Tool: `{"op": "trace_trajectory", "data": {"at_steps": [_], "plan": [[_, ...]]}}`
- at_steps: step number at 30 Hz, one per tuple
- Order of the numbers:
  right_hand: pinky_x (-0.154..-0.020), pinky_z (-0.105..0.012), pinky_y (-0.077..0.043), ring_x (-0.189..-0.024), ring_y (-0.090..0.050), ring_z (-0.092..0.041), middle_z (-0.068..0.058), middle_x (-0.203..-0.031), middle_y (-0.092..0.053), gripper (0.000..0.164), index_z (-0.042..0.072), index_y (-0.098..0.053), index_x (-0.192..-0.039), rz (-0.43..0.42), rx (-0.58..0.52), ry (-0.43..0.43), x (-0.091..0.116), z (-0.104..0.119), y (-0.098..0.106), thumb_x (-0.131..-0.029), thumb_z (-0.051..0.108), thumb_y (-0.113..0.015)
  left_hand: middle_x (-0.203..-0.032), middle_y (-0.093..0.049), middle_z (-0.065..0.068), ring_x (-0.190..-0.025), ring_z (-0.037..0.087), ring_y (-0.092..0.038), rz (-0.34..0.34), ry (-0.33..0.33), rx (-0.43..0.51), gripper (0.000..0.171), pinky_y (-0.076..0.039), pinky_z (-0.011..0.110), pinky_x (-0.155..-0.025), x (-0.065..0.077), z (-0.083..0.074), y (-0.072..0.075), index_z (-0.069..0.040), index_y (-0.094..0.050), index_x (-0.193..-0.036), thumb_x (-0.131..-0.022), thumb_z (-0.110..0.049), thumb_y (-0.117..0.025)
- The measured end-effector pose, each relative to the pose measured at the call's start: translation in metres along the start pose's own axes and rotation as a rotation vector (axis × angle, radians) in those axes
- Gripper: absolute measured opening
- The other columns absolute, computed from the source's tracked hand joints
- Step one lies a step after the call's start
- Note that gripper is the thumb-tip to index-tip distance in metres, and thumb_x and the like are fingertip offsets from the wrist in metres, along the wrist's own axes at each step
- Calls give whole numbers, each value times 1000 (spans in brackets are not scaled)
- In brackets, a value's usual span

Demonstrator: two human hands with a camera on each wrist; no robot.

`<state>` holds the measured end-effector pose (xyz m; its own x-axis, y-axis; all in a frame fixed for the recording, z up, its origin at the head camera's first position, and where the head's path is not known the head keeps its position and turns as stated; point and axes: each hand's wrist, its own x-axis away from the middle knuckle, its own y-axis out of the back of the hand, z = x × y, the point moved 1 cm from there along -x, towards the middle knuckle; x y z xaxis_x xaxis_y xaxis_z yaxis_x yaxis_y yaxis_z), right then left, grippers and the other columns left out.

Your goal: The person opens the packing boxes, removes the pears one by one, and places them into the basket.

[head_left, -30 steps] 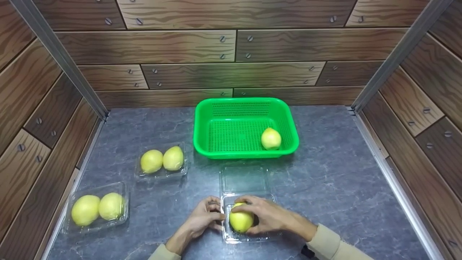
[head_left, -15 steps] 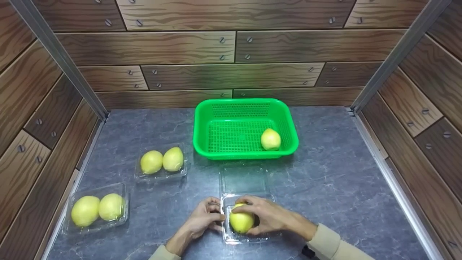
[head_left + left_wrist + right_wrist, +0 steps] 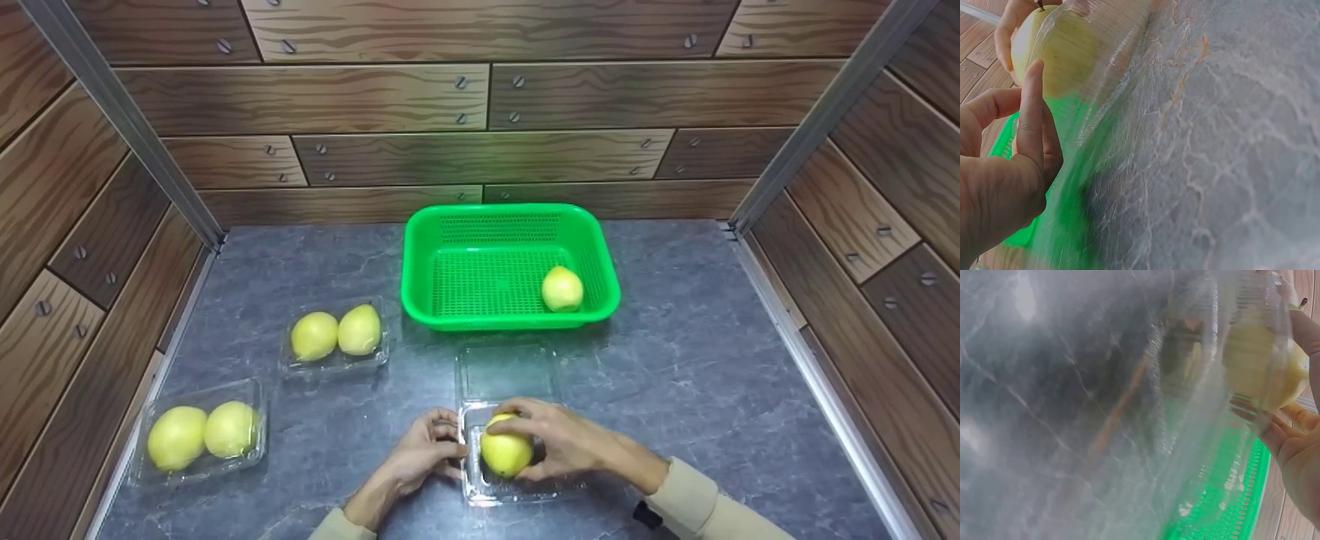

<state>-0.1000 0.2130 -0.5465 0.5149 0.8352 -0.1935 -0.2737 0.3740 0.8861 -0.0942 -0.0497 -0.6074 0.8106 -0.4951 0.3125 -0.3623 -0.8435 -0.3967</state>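
Here's the pear (image 3: 507,451) in the right hand (image 3: 562,439), thumb and fingers curved round it, over the left part of an open clear container (image 3: 466,484) by the middle of the tabletop's (image 3: 697,375) near edge. Whether it touches the bottom, I can't tell. And what a pear: plump, yellow with a green tinge, smooth-skinned, a short dark stem on one end, a small dark spot on the other!

Over to the left hand (image 3: 424,452), fingers bent, thumb at the container's left rim; pinching or merely touching, I can't tell. The lid (image 3: 506,371) lies folded back towards the green basket (image 3: 510,323) at the tabletop's far edge, one more pear in the basket's near right corner. Out along the tabletop's left edge, a clear pack (image 3: 259,427) with two pears; behind it, another pair, packed likewise.
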Motion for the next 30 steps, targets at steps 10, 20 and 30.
{"op": "trace_trajectory", "data": {"at_steps": [10, 20, 30], "plan": [[-95, -46, -65, -119, -69, -33, -18, -140, -62, 74, 17, -62, -140, -59, 40, 75, -5, -1, 28, -75, 30, -94, -91, -62, 5, -73, 16, -67, -1, 1, -1, 41, -67, 32, -60, 0, -1, 1, 2, -46, -116, -83, 16, -65], [-93, -47, -66, -116, -71, -34, -19, -137, -64, 76, 16, -64, -138, -98, 156, 78, -15, -12, 68, -70, 27, -97, -90, -63, 5, -70, 16, -67, -4, -3, 2, 39, -66, 31, -59, 1, -1, 1, 2, -46, -115, -83, 18, -63], [-98, -48, -64, -121, -69, -37, -21, -137, -65, 76, 15, -65, -137, -108, 243, 33, -32, -33, 106, -70, 29, -97, -92, -63, 7, -69, 16, -66, -8, 2, 6, 41, -66, 31, -59, 1, 0, 0, 4, -45, -117, -83, 18, -64]]}}
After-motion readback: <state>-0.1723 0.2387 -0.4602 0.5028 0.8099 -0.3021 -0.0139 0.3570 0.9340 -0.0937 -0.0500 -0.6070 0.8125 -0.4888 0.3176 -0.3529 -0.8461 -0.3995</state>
